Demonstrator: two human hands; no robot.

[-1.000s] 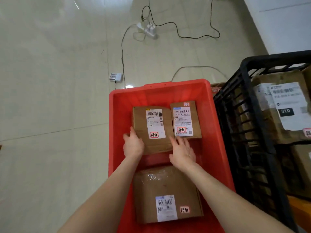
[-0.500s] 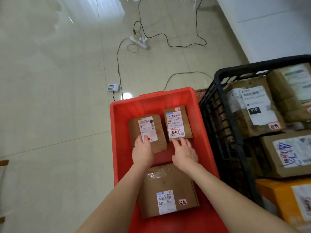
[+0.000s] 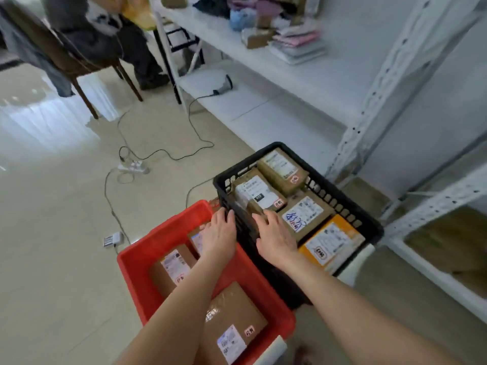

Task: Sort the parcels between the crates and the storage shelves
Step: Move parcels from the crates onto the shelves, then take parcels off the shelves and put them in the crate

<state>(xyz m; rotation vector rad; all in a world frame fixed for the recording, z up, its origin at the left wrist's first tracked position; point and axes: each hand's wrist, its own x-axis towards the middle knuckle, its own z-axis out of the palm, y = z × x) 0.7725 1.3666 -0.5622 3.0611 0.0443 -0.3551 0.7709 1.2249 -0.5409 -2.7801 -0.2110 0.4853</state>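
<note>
Parcels (image 3: pixel 282 171) lie in two crates that stand touching, side by side, on the floor (image 3: pixel 52 246), just before the white storage shelves (image 3: pixel 390 75).

Head view: the red crate (image 3: pixel 163 225) holds a taped parcel (image 3: pixel 234 312) at its near end, a labelled brown parcel (image 3: pixel 171 270) by its left wall, and a small parcel (image 3: pixel 196 239) half hidden under the left hand (image 3: pixel 220 233). That hand hovers over the crate's far right corner, fingers (image 3: pixel 226 216) straight and holding nothing, their tips at the black crate's (image 3: pixel 375 231) rim. The right hand (image 3: pixel 275 233) reaches inside the black crate at its left wall, fingers (image 3: pixel 266 216) spread flat and ungripping on the 010 parcel (image 3: pixel 259 193). An orange parcel (image 3: pixel 332 243) fills the near right corner. A power strip (image 3: pixel 133 167) lies on the floor beyond.
</note>
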